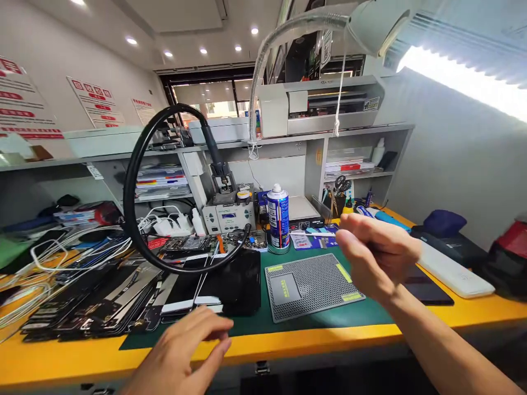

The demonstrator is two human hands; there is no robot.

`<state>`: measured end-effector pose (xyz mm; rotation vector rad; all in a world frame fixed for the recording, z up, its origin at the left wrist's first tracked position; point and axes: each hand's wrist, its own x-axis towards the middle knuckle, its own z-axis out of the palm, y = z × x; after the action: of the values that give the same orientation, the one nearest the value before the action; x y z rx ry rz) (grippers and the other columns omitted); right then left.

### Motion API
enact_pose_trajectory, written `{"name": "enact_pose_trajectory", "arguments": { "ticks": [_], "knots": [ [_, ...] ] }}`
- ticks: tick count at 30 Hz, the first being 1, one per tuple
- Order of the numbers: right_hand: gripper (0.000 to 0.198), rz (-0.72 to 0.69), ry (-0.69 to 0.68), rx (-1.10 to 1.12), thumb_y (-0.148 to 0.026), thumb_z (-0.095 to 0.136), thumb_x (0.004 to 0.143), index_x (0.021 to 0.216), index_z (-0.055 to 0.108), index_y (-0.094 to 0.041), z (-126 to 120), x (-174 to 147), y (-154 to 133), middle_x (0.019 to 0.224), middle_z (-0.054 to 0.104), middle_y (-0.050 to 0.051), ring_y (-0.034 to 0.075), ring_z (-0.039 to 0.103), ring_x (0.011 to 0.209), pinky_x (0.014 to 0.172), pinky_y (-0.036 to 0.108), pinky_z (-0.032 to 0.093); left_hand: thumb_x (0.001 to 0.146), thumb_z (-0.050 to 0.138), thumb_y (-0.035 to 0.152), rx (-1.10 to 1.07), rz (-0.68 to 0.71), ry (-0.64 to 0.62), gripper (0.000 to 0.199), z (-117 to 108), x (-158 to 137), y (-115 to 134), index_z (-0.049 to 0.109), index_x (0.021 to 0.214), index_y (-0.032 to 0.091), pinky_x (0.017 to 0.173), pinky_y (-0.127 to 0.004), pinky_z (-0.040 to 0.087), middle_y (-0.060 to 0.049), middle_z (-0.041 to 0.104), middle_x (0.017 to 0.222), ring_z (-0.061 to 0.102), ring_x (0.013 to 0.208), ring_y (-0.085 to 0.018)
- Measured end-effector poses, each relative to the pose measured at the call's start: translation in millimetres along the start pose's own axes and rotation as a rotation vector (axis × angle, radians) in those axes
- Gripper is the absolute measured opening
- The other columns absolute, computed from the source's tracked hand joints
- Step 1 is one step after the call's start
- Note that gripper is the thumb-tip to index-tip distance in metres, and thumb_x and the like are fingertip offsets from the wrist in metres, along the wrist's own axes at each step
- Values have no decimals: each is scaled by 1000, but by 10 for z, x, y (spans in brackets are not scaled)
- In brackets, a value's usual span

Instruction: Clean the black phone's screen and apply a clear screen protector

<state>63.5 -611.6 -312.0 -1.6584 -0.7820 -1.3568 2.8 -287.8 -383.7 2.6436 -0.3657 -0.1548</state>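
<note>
Fingers loosely curled, nothing between them, on our left hand (185, 348), bottom left of centre; our right hand's (376, 255) hold, we can't tell! Grey pad (315, 288) lies right of centre; one careless sweep could topple the can (272, 219).

Left hand (181, 345): lower end cut off, bottom edge. Right hand (376, 255): forearm (444, 334) cut off, lower right; partly hides black tablet (432, 292). Lamp (465, 71), red bag (513, 247): cut off, right edge. Spray can (278, 216): small print illegible.
</note>
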Motion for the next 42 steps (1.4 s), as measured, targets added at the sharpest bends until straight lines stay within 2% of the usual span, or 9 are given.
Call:
{"name": "enact_pose_trajectory", "arguments": {
  "ticks": [2, 3, 5, 8, 14, 25, 33, 37, 42],
  "knots": [
    [47, -47, -41, -15, -21, 56, 93, 58, 25, -24, 303, -127, 350, 55, 23, -7, 10, 22, 47, 48, 29, 19, 98, 49, 40, 239, 180, 107, 32, -96, 289, 78, 68, 121, 27, 105, -37, 48, -6, 68, 125, 61, 118, -25],
    [46, -53, -66, -30, -21, 56, 93, 58, 27, -23, 420, -233, 510, 54, 24, -8, 9, 22, 47, 47, 29, 19, 98, 49, 39, 351, 187, 124, 34, -113, 427, 117, 68, 122, 24, 106, -38, 46, -8, 68, 127, 60, 120, -26],
    [45, -41, -124, -62, -24, 57, 96, 58, 32, -22, 569, -467, 752, 54, 28, -9, 8, 25, 46, 46, 25, 20, 94, 53, 43, 416, 123, 143, 43, -98, 653, 183, 68, 124, 16, 111, -46, 42, -14, 66, 132, 55, 127, -32],
    [45, -5, -188, -89, -32, 60, 99, 62, 38, -20, 628, -729, 902, 55, 32, -10, 7, 29, 46, 47, 21, 26, 92, 54, 47, 458, -8, 134, 48, -25, 841, 256, 69, 119, 10, 106, -52, 44, -21, 67, 130, 55, 127, -39],
    [46, 98, -251, -109, -29, 61, 98, 60, 36, -20, 633, -836, 892, 55, 31, -10, 7, 28, 46, 47, 21, 25, 88, 55, 44, 451, -204, 72, 50, -3, 936, 383, 66, 123, 10, 85, -46, 53, -20, 73, 110, 64, 111, -40],
    [42, 203, -414, -87, -22, 57, 92, 57, 34, -21, 744, -967, 823, 52, 33, -9, 9, 30, 47, 51, 24, 20, 84, 58, 44, 402, -322, 105, 55, 62, 1050, 353, 57, 130, 13, 84, -42, 51, -19, 72, 117, 66, 111, -38],
    [40, 365, -544, -135, -28, 51, 91, 56, 33, -22, 751, -942, 766, 50, 41, -5, 10, 32, 47, 51, 27, 21, 85, 56, 39, 422, -326, 154, 51, 147, 974, 560, 59, 124, 7, 87, -43, 50, -24, 71, 113, 67, 107, -38],
    [38, 428, -716, -141, -31, 53, 93, 57, 46, -20, 747, -914, 687, 52, 50, -3, 12, 38, 48, 51, 27, 23, 88, 55, 38, 419, -325, 154, 45, 198, 927, 619, 62, 120, 7, 87, -45, 50, -23, 71, 111, 65, 108, -39],
    [23, 429, -935, -111, -35, 59, 92, 78, 71, -20, 759, -920, 554, 74, 67, 2, 15, 57, 62, 57, 27, 31, 90, 55, 41, 396, -308, 171, 46, 292, 865, 592, 63, 119, 7, 91, -47, 49, -22, 69, 111, 61, 113, -40]
  ]
}}
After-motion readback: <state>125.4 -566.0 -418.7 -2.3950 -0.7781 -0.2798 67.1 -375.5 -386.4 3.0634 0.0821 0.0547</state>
